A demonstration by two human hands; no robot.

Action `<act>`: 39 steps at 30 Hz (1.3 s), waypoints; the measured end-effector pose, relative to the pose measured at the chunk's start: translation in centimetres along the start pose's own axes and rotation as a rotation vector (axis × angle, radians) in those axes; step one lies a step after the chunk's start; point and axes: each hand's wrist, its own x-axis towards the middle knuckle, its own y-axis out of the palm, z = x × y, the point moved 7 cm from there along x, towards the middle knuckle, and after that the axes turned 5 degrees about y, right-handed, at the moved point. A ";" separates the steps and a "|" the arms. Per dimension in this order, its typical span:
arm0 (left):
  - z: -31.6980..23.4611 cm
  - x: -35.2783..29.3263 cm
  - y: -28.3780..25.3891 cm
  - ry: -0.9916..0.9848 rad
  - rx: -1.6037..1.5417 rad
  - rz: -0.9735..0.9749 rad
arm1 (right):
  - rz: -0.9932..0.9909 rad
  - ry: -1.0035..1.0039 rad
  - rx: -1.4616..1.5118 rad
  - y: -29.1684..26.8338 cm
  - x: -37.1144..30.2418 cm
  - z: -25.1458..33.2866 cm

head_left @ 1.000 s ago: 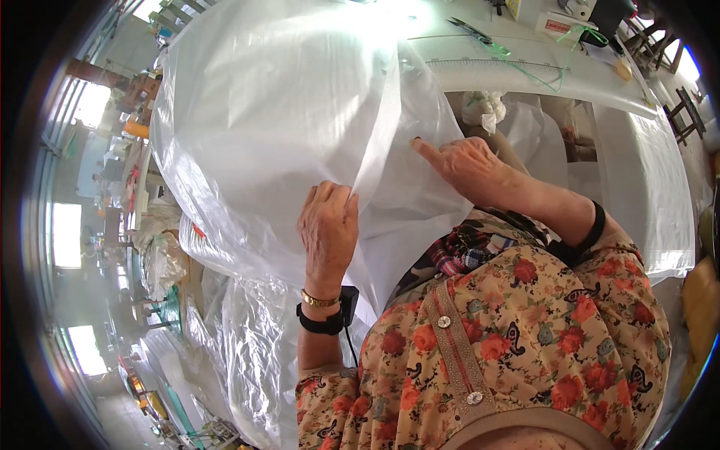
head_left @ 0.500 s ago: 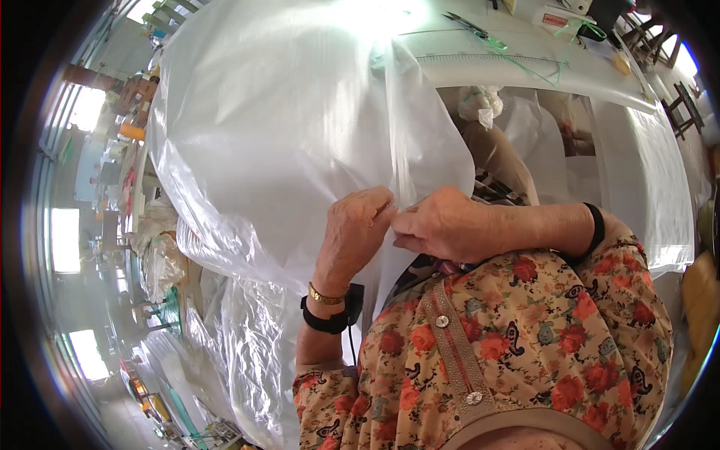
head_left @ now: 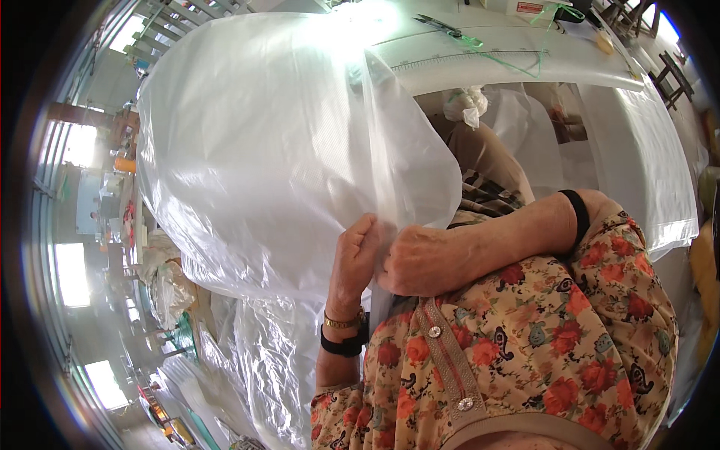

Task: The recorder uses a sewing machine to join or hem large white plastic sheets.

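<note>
A large sheet of translucent white plastic [head_left: 255,142] spreads over the table in front of me and hangs down at its near left. Both hands meet at its near edge, where a gathered fold runs away from me toward a bright light. My left hand [head_left: 354,251] is closed on the plastic at the left of the fold. Right beside it, my right hand [head_left: 420,262] is curled into a fist on the fold's near end, its fingertips hidden. A gold watch and a black band circle my left wrist; another black band is on my right forearm.
Scissors [head_left: 439,26] with green string lie at the back of the table, beyond a long ruler scale [head_left: 465,58]. A knotted white bag [head_left: 466,103] hangs below the table edge. More plastic [head_left: 637,165] drapes at the right, and crumpled clear film [head_left: 274,360] lies at the lower left.
Both hands have come down closer to my body, drawing the near end of the plastic fold with them. The whole view has shifted slightly.
</note>
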 end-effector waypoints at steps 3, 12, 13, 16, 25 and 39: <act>-0.3 0.1 0.3 -0.003 -0.103 -0.034 | -0.028 -0.042 -0.006 0.0 -0.1 0.2; 0.6 0.3 -1.9 0.065 0.007 -0.137 | -0.229 0.317 0.061 -2.0 -7.1 -6.4; 0.3 0.4 -2.2 0.109 0.064 -0.128 | 0.060 0.548 0.105 0.0 -8.3 -7.7; -0.7 0.5 -2.5 0.153 0.132 -0.117 | 0.309 0.752 0.098 1.8 -9.8 -7.5; -2.7 0.6 -1.9 0.225 0.434 -0.163 | 0.021 0.372 0.191 -1.0 -6.1 -4.9; -1.1 0.6 -0.5 0.158 0.219 0.006 | 0.052 0.055 0.063 -3.1 -1.1 -0.7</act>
